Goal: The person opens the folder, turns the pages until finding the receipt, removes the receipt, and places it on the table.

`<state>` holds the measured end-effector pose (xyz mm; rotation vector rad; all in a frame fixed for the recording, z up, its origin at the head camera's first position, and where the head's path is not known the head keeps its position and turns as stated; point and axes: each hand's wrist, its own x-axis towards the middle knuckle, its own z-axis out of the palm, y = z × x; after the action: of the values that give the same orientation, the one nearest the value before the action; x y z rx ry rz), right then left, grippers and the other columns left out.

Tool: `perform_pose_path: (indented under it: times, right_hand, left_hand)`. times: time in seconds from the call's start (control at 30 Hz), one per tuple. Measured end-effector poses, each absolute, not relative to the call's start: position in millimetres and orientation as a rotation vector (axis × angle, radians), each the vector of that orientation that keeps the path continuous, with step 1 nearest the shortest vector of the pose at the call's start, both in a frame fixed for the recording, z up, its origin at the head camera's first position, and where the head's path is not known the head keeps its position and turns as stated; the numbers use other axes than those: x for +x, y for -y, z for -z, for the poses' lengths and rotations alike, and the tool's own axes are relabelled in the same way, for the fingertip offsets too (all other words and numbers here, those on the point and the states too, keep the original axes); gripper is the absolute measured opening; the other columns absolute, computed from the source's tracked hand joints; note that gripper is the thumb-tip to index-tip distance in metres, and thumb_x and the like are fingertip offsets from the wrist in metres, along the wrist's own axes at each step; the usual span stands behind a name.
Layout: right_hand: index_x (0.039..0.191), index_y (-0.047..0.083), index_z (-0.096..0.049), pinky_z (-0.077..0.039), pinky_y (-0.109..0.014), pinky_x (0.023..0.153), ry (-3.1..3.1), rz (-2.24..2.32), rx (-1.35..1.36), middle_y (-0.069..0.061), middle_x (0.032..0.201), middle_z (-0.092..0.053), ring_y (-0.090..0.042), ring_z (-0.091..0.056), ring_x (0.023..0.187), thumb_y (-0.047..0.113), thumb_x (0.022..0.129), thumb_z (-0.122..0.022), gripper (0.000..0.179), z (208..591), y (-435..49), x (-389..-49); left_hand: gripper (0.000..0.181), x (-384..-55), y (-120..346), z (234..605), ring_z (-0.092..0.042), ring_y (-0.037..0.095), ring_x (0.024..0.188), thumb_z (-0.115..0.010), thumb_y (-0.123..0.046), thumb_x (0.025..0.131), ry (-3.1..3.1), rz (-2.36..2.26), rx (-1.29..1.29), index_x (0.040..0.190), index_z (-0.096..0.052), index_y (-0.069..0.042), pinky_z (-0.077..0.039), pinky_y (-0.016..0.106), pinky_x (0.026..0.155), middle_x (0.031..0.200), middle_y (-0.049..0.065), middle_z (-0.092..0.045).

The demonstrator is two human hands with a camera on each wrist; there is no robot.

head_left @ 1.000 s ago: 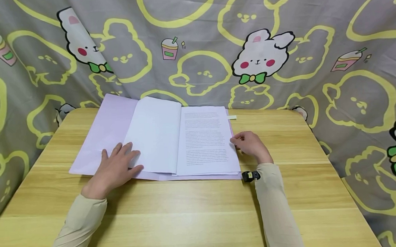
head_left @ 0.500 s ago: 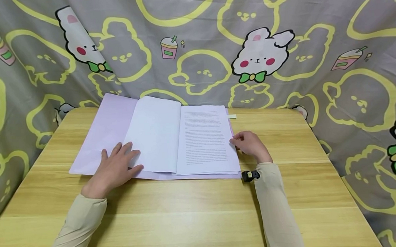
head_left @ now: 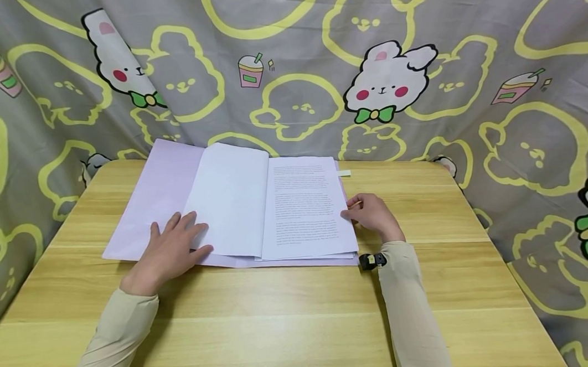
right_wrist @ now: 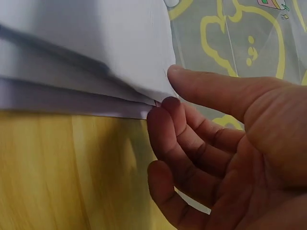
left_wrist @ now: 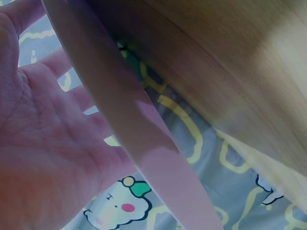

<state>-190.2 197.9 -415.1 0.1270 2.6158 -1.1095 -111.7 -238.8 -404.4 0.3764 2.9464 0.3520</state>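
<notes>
A booklet with a pale purple cover lies spread on the table. Its left-hand page (head_left: 232,200) is blank and its right-hand page (head_left: 305,210) carries printed text. My left hand (head_left: 170,248) rests with spread fingers across the purple cover (head_left: 150,196) and the lower left of the blank page. From the left wrist view, the cover's edge (left_wrist: 129,115) runs beside the palm. At the right margin my right hand (head_left: 372,215) pinches the printed page's edge. In the right wrist view the thumb (right_wrist: 211,86) is on top and curled fingers are underneath, with more sheets below.
The booklet is near the far edge of the wooden table (head_left: 281,328). A pale tab (head_left: 344,173) sticks out from its right side. A patterned grey curtain (head_left: 297,56) hangs close behind. A small black device (head_left: 372,261) sits at the right wrist.
The printed page's lower right corner has shifted slightly, and the right fingers have parted a little at the margin. My left hand has stayed put.
</notes>
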Motion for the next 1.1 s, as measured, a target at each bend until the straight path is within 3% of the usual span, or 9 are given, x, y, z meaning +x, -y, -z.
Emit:
perform_pose_path:
  times: [0.37,0.63,0.87,1.1]
  right_hand:
    - [0.123,0.003,-0.064,-0.049,-0.031,0.073,-2.605,1.133,0.176,-0.014,0.107,-0.069,-0.025,-0.066,0.087,0.021,0.093,-0.075,0.037,412.5,-197.7,-189.6]
    - [0.119,0.004,-0.069,-0.052,-0.034,0.075,-2.625,1.162,0.183,-0.013,0.101,-0.071,-0.025,-0.065,0.085,0.022,0.093,-0.074,0.032,411.3,-198.6,-188.2]
    - [0.128,0.003,-0.064,-0.059,-0.038,0.080,-2.563,1.283,0.149,-0.016,0.109,-0.068,-0.025,-0.067,0.087,0.023,0.100,-0.063,0.035,408.1,-196.1,-189.7]
    - [0.146,0.004,-0.052,-0.058,-0.033,0.079,-2.501,1.398,0.067,-0.019,0.122,-0.064,-0.026,-0.068,0.095,0.029,0.109,-0.047,0.045,407.4,-191.8,-190.3]
  left_hand:
    - [0.058,-112.1,239.4,405.8,-0.023,0.057,0.146,-0.069,-0.040,0.096,-2.944,-0.351,0.371,0.142,-0.059,-0.005,-0.010,0.087,0.105,0.158,0.029,-0.036]
    - [0.059,-112.2,239.9,405.5,-0.023,0.058,0.146,-0.069,-0.041,0.096,-2.940,-0.351,0.372,0.142,-0.059,-0.005,-0.010,0.087,0.105,0.158,0.030,-0.036]
    - [0.058,-111.4,239.8,405.3,-0.023,0.058,0.146,-0.069,-0.040,0.096,-2.940,-0.356,0.377,0.142,-0.059,-0.005,-0.010,0.087,0.105,0.158,0.030,-0.036]
    - [0.058,-111.5,239.7,406.6,-0.023,0.058,0.146,-0.068,-0.040,0.097,-2.944,-0.355,0.383,0.142,-0.059,-0.005,-0.010,0.087,0.105,0.158,0.029,-0.036]
